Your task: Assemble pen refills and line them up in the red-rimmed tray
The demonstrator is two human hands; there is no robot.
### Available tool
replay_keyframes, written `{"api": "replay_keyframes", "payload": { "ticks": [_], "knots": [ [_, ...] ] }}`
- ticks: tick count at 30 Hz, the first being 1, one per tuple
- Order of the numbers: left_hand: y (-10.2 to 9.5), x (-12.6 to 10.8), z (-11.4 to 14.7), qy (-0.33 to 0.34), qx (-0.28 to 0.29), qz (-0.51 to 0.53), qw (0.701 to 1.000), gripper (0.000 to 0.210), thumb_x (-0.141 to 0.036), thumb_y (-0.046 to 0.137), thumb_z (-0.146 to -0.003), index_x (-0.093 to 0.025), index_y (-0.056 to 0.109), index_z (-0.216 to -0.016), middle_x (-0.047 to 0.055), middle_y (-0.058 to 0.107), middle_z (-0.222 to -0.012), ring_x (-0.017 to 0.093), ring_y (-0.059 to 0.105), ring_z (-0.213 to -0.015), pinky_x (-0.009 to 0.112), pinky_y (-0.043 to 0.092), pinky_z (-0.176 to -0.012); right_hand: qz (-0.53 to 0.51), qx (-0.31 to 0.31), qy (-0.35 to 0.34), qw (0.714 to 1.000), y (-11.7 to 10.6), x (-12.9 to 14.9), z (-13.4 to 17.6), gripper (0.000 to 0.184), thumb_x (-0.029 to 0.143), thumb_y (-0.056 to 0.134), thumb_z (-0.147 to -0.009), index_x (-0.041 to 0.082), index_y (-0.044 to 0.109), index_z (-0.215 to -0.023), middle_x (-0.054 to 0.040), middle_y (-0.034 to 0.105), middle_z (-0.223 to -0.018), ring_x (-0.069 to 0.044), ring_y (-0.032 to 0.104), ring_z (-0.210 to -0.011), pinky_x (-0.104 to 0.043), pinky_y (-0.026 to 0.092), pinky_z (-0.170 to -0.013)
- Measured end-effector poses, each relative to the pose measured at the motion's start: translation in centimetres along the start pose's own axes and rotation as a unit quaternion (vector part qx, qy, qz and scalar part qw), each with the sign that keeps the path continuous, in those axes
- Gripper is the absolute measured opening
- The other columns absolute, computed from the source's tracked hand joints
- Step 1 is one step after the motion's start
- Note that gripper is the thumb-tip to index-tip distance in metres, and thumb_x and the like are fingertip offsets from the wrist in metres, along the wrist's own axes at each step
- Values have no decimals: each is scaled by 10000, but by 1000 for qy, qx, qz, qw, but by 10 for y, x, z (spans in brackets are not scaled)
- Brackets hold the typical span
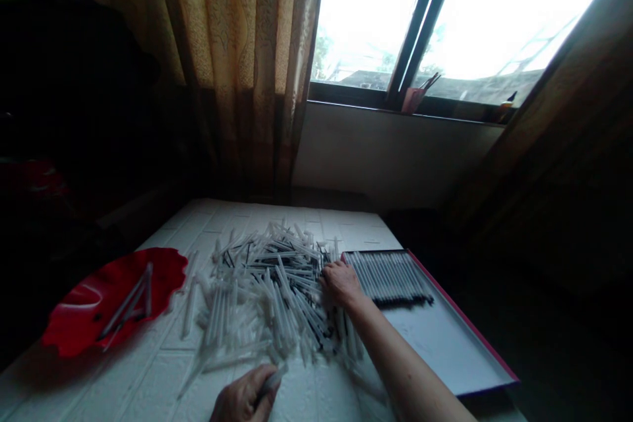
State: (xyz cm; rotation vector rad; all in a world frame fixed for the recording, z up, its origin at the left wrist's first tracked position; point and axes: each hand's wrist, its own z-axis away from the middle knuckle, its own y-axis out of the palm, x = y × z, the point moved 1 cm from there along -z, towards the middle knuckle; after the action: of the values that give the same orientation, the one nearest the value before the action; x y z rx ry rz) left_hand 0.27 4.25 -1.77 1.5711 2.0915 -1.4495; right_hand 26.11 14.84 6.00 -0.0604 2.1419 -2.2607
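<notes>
A wide heap of slim translucent tubes (277, 316), several with dark ends or dark thin rods among them, lies on the white table. My left hand (247, 395) is at the near edge of the table, closed on a slim greyish translucent tube (274, 379) that pokes out past the thumb. At the heap's right side is my right hand (341, 282), its fingers curled down by the tubes. What those fingertips grip, if anything, is hidden. Just right of that hand, a row of tubes with dark ends (390, 277) lies side by side in a shallow red-edged box (445, 349).
On the left of the table sits a red wavy-rimmed dish (168, 270) with a few tubes in it. Behind the table are a patterned curtain (237, 46) and a window, with a pinkish cup (413, 100) of thin sticks on its sill.
</notes>
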Motion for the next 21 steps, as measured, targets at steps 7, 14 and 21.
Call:
{"api": "replay_keyframes", "payload": {
  "ticks": [7,14,21],
  "knots": [
    [0,-3,-2,-30,28,3,999,248,-416,479,-944,-257,660,-888,-43,747,-709,115,726,-610,95,526,-582,23,50,72,996,-9,-6,-15,274,304,587,-942,182,579,-1187,-83,591,-1211,-215,621,-998,-400,530,-835],
    [12,14,8,-12,-16,5,1000,266,-438,465,-941,-262,664,-921,-29,755,-714,127,728,-600,107,531,-580,3,114,84,990,-12,16,-37,288,307,586,-941,184,567,-1201,-75,590,-1210,-217,622,-995,-412,533,-828],
    [15,10,8,-63,-28,16,998,360,-522,445,-930,-260,689,-891,-16,751,-706,135,719,-605,127,536,-603,-3,115,87,990,-8,8,-31,290,304,596,-936,180,571,-1197,-81,590,-1209,-219,621,-1000,-403,531,-830]
  ]
}}
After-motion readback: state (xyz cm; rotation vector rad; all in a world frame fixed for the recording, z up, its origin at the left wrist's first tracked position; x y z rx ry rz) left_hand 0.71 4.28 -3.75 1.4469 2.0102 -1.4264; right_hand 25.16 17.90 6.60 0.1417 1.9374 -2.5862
